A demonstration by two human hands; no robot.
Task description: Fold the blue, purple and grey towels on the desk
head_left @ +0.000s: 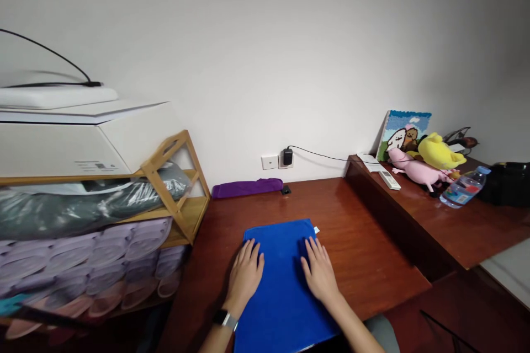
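Observation:
A blue cloth (285, 287) lies spread flat on the reddish-brown wooden desk (339, 209), with a small white tag at its far right corner. My left hand (245, 271) rests on the cloth's left edge, fingers stretched out and pointing away from me. On the right side of the cloth lies my right hand (319, 271), palm down with its fingers apart. Neither hand grips anything. The near edge of the cloth reaches the desk's front edge. Behind it, along the wall, is a folded purple cloth (247, 188).
At left stands a wooden rack (188, 198) with lilac slippers (111, 245) and a white box (83, 143) on top. On the right-hand surface are a pink plush toy (420, 170), a yellow plush toy (439, 151), a water bottle (466, 187) and a remote control (389, 180). A black charger (287, 156) sits in the wall socket.

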